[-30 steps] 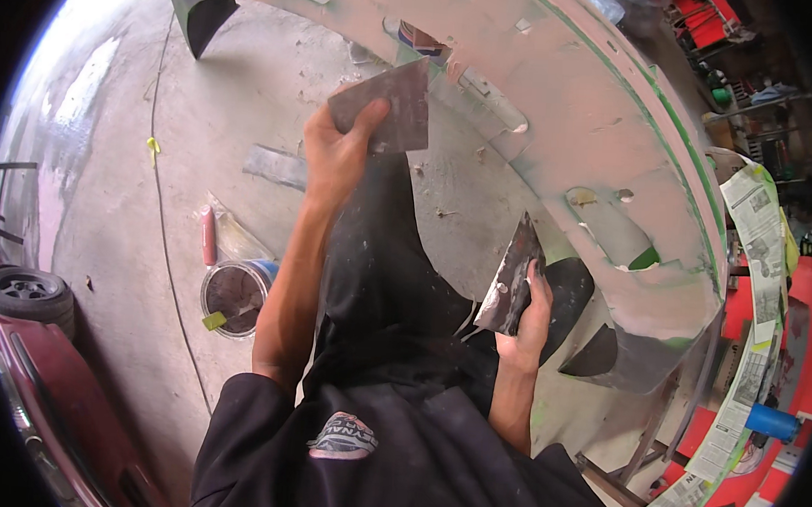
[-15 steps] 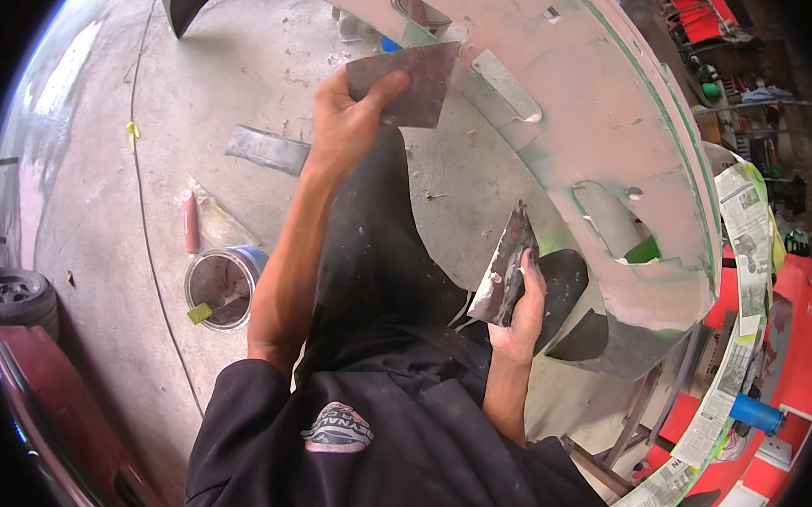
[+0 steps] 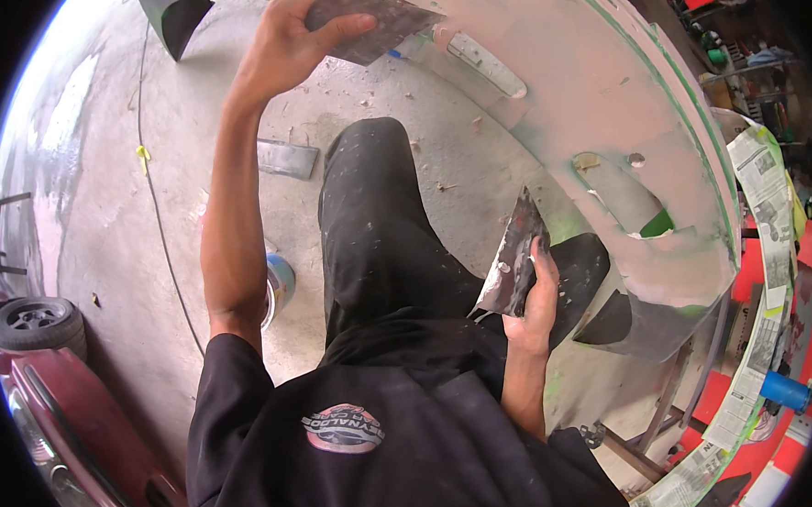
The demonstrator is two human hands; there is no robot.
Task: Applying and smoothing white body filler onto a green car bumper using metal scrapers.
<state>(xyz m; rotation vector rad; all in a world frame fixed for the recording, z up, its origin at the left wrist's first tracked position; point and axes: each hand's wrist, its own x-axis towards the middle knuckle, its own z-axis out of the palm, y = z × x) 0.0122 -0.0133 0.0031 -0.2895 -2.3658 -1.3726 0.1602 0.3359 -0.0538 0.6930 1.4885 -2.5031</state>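
Your right hand (image 3: 536,302) is clamping its fingers on a flat, dark, putty-smeared plate (image 3: 513,268) near right; your left hand (image 3: 288,45) is pinching a thin, dark-grey sheet (image 3: 385,30) far left, by that big, curved, pinkish panel (image 3: 607,90).

A matt, smudged sheet (image 3: 392,21) in the left hand (image 3: 284,41); a rough, paste-crusted plate (image 3: 514,264) in the right hand (image 3: 539,302); ahead of the right hand, a chalky matt panel (image 3: 607,90); right of both, paper newsprint (image 3: 765,194); left of both, glossy maroon bodywork (image 3: 95,412)
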